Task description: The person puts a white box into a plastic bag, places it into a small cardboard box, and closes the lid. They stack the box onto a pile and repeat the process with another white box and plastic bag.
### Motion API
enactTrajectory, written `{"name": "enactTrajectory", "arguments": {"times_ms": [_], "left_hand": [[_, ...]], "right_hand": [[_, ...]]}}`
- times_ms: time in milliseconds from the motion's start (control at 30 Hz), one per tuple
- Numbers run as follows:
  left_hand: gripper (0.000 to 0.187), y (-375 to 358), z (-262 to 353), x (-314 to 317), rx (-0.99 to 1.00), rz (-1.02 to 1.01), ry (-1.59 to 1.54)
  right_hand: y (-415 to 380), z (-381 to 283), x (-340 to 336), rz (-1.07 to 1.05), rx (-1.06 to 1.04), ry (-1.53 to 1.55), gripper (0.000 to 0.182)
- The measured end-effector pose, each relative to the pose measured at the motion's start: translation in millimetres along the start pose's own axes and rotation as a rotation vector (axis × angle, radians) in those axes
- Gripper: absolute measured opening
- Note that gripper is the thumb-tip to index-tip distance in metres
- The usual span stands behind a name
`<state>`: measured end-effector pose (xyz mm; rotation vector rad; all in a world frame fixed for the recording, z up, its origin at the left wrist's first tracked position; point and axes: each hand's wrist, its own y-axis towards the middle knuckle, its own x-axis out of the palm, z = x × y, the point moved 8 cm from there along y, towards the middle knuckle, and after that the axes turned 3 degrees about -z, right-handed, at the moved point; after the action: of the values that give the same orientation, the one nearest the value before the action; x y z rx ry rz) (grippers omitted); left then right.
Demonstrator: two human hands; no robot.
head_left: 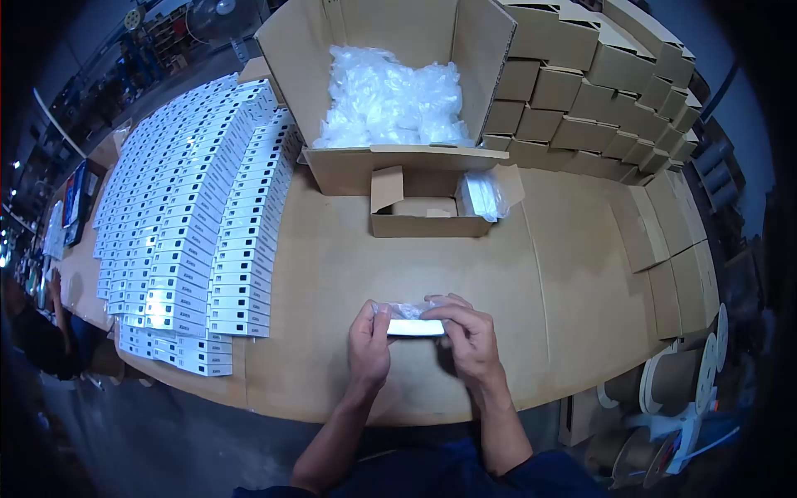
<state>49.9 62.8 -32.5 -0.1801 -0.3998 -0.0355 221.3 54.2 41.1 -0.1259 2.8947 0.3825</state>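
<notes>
Fingers of both hands are clamped on a small white item in a clear plastic bag, the left hand pinching its left end and the right hand its right end, just above the cardboard-covered worktop. Beyond them a small open carton holds one bagged piece at its right side, and behind it a big carton is still well filled with bagged pieces. Judging by this, plenty remains, though rows of white boxes already cover the left side and folded brown boxes are stacked at right.
</notes>
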Motion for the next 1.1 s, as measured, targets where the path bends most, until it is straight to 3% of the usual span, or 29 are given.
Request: {"name": "enactTrajectory", "arguments": {"times_ms": [167,233,267,367,467,567,667,767,900,967,1000,1100], "left_hand": [[0.017,1,5,-1,0.020,-0.042,-0.075],[0.015,1,17,2,0.042,-0.077,-0.144],[0.029,-1,23,3,0.019,-0.062,-0.089],[0.044,-5,52,12,0.041,-0.196,-0.056],[0.050,-9,64,21,0.183,-0.441,0.212],[0.037,-5,61,16,0.085,-0.452,0.247],[0.029,-2,74,17,0.137,-0.461,0.371],[0.030,6,82,17,0.188,-0.511,0.478],[0.042,19,83,17,0.186,-0.504,0.430],[0.051,27,83,18,0.187,-0.432,0.331],[0.064,33,75,13,0.008,-0.432,0.285],[0.067,48,113,18,0.440,-0.268,0.963]], "right_hand": [[6,-26,-1,-0.104,-0.012,-0.106,0.027],[5,-16,-1,-0.120,-0.012,-0.136,0.034],[4,-10,-2,-0.112,-0.012,-0.102,0.035],[4,-5,-8,-0.106,0.009,-0.036,0.035],[11,-17,-12,-0.119,-0.070,-0.058,0.033],[14,-26,-11,-0.174,-0.113,-0.161,0.036],[20,-43,-13,-0.213,-0.211,-0.403,0.037],[25,-52,-12,-0.310,-0.114,-0.477,0.041],[32,-65,-10,-0.340,-0.358,-0.559,0.030],[43,-71,-18,-0.292,-0.358,-0.511,0.022],[48,-71,-25,-0.254,-0.326,-0.505,0.021],[65,-71,-49,-0.006,-0.339,-0.539,0.020]]}}
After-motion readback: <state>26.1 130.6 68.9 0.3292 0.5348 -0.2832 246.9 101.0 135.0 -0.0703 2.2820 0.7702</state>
